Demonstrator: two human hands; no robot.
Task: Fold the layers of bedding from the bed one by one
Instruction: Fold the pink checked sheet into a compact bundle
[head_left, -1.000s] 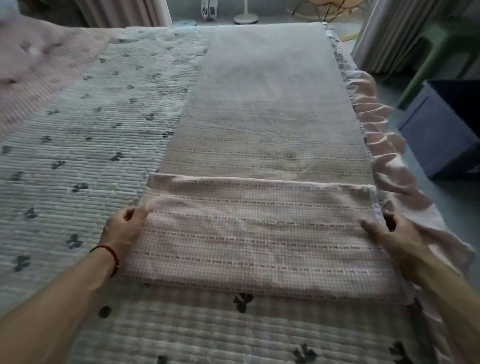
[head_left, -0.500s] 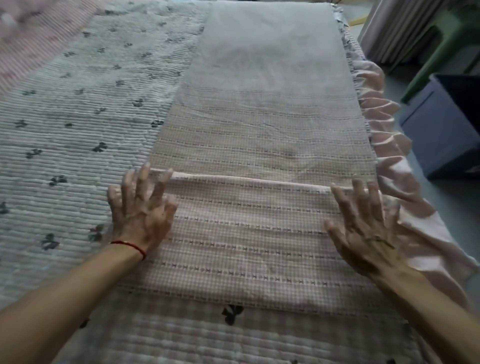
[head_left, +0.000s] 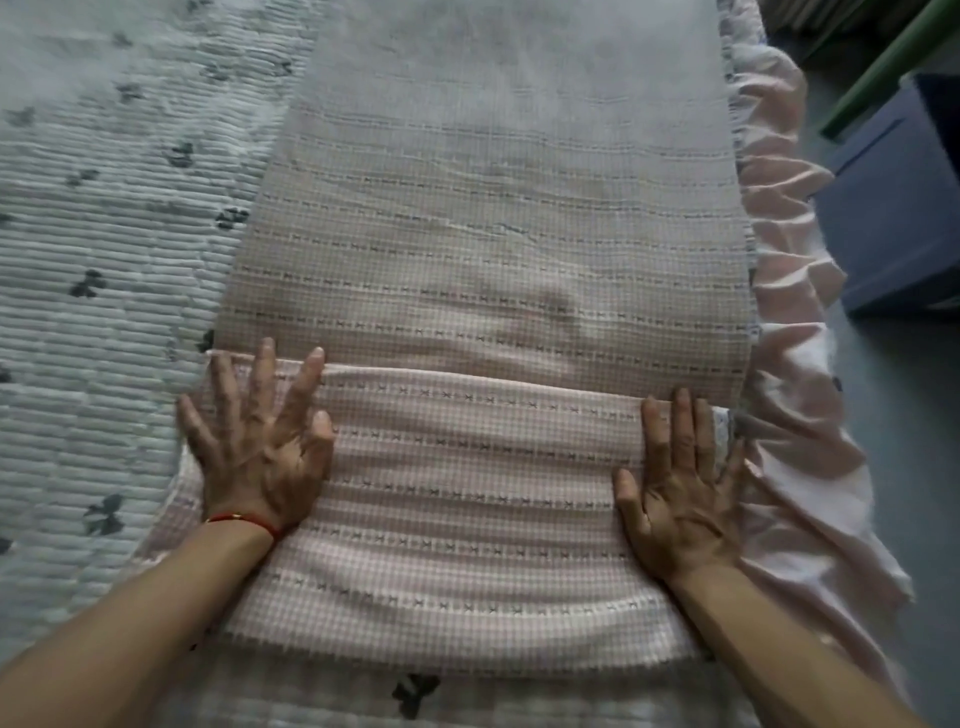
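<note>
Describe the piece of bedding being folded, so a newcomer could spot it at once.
Start at the bed's right edge with its pink ruffled skirt. Beside it lies the long pink checked sheet, its near end doubled over. Unlike the pale quilt with dark bows, it has fine stitched rows.

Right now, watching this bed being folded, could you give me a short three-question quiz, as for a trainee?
1. True or false: both hands lie flat on the folded sheet.
2. Which hand wears the red bracelet: A) left hand, B) right hand?
3. What hangs along the bed's right edge?

Key: 1. true. 2. A. 3. A pink frill.
</note>
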